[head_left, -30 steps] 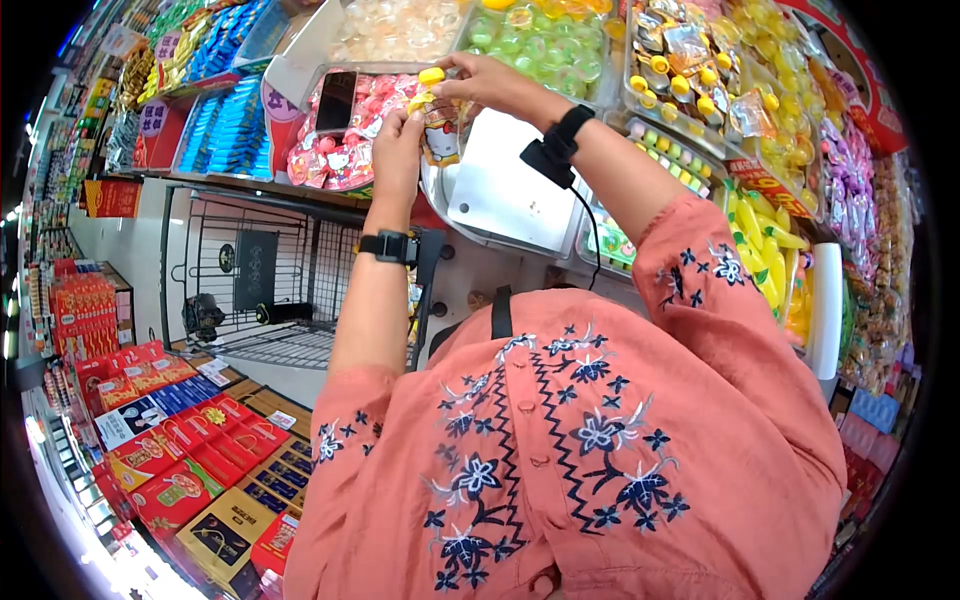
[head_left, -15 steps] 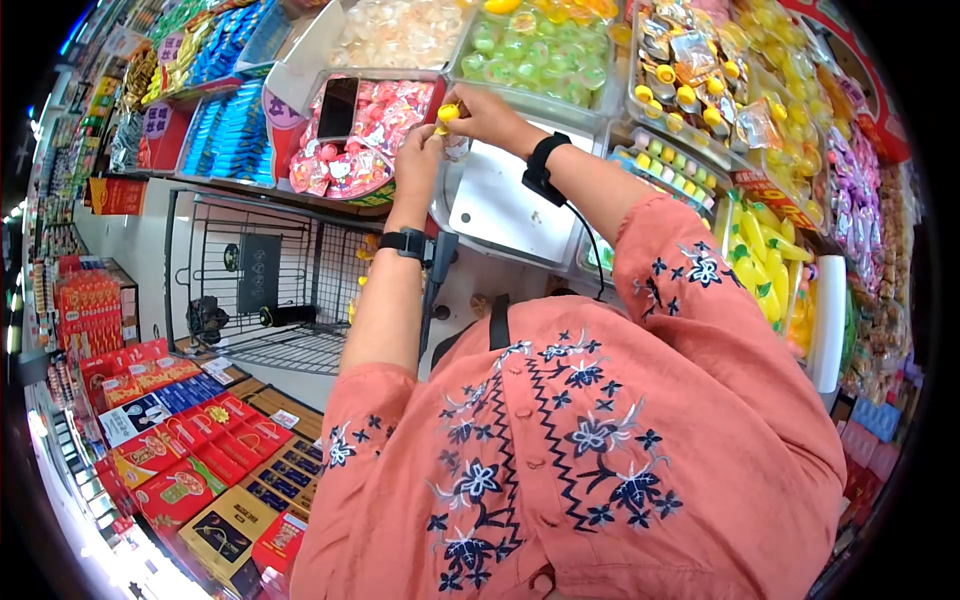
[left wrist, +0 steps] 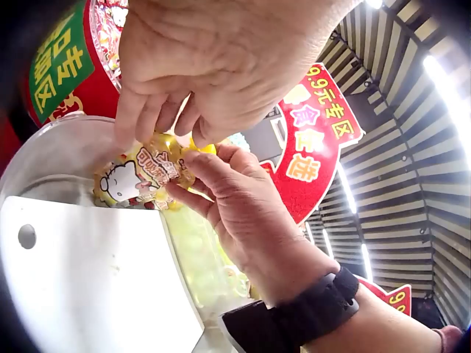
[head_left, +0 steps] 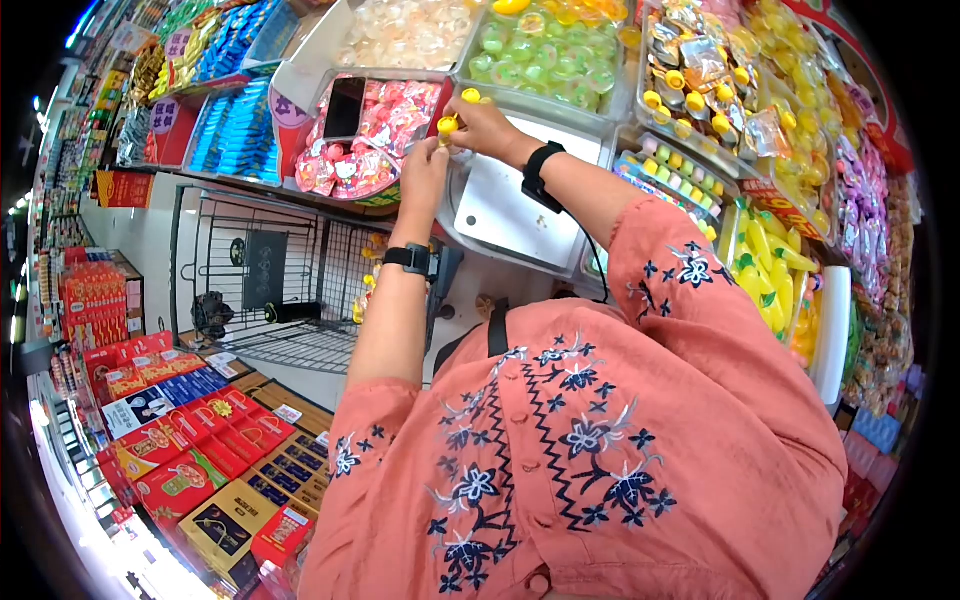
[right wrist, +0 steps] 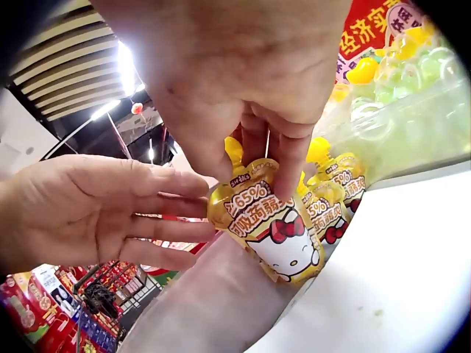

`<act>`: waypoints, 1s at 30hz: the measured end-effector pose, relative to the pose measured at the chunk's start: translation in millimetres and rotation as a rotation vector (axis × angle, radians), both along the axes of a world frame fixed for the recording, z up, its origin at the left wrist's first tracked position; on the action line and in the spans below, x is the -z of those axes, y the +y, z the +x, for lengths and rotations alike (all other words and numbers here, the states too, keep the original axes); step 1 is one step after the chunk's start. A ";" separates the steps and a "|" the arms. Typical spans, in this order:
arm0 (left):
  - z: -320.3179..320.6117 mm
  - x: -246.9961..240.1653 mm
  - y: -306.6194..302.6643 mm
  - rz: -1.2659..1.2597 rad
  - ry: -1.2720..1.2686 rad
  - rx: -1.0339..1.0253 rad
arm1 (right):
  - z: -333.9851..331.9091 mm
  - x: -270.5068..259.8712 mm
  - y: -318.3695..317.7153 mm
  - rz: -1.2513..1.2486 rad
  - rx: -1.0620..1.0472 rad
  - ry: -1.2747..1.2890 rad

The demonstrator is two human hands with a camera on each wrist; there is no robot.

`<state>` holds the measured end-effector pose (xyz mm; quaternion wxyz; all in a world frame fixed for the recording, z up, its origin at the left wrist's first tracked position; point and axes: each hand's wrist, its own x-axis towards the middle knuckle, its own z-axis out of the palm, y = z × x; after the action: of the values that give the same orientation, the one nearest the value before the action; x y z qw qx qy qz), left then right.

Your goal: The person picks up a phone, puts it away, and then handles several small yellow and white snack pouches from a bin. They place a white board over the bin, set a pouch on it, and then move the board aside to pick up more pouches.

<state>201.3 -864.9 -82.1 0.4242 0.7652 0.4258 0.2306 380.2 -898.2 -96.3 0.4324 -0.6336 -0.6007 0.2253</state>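
My right hand [head_left: 482, 130] pinches a yellow jelly drink pouch [right wrist: 276, 228] near its top. The pouch has a yellow cap [head_left: 447, 125] and a white cartoon cat with a red bow. It stands nearly upright in a clear plastic bin [left wrist: 70, 140], beside a white board [head_left: 515, 205]. More of these pouches [right wrist: 327, 206] stand just behind it in the right wrist view. My left hand [right wrist: 110, 206] has its fingers fairly straight, with the fingertips at the pouch's left edge. Its palm and wrist cover much of the left wrist view's top.
A pink bin of candy packs [head_left: 385, 115] with a black phone [head_left: 345, 107] on it lies left of my hands. Green jelly cups [head_left: 548, 55] fill a bin behind. A shopping cart [head_left: 270, 270] stands at the left. Gift boxes [head_left: 215, 415] are stacked lower left.
The pouch, earlier over the edge of the pink candy bin with its picture showing, has moved right into the clear bin beside the white board. Both hands have shifted right with it.
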 end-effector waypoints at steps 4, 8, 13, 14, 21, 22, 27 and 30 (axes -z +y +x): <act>3.9 -1.5 -1.9 -0.135 0.005 0.021 | 3.2 8.8 -3.4 0.026 -0.010 -0.038; 0.9 10.3 -4.7 -0.035 -0.047 -0.023 | 4.3 23.5 -4.1 0.017 0.021 -0.066; -10.4 10.4 -10.4 -0.033 -0.019 -0.045 | -4.6 42.5 -6.8 0.001 0.073 -0.241; -12.5 12.8 -11.2 -0.048 -0.031 -0.051 | -7.4 42.2 -7.7 -0.023 0.097 -0.261; -27.9 29.1 -18.1 -0.165 -0.058 -0.090 | -9.6 26.4 -24.6 0.046 0.173 -0.294; -29.9 34.3 -18.2 -0.170 -0.058 -0.091 | -11.0 22.1 -28.7 -0.001 0.204 -0.232; -19.1 14.9 -27.8 -0.415 -0.062 -0.006 | -4.9 25.2 -30.5 -0.358 0.121 -0.159; -11.1 8.9 -29.3 -0.428 -0.036 0.017 | -10.3 46.7 -32.0 -0.289 0.073 -0.221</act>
<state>190.2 -894.2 -91.0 0.5867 0.6568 0.4509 0.1451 369.9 -930.2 -143.0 0.2762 -0.7313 -0.5826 0.2224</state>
